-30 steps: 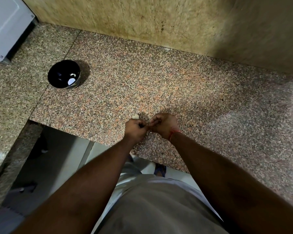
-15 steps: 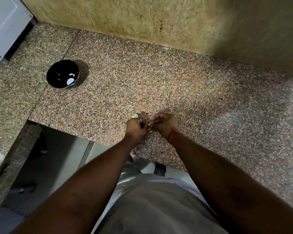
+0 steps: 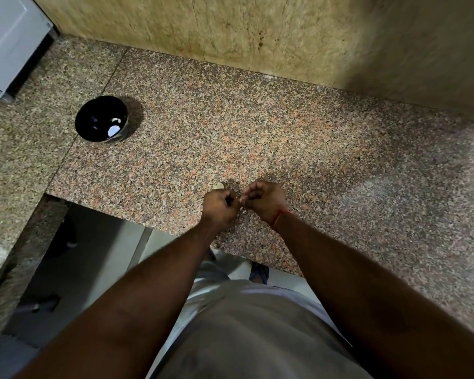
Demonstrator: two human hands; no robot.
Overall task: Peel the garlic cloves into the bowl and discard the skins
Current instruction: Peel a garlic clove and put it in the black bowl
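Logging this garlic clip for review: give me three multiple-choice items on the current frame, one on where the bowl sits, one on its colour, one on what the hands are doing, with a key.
1. Where does the bowl stand relative to the hands?
A. Far left on the counter
B. Directly between the hands
C. On the floor

2. What colour is the bowl?
A. White
B. Black
C. Red

3. What state are the hands in?
A. Both flat on the counter
B. One inside the bowl
C. Left hand and right hand curled together, pinching something small

Key: 1 A, it stands apart from both hands by the counter seam; 2 B, glossy black with pale bits inside; 3 C, the fingertips meet above the counter edge.
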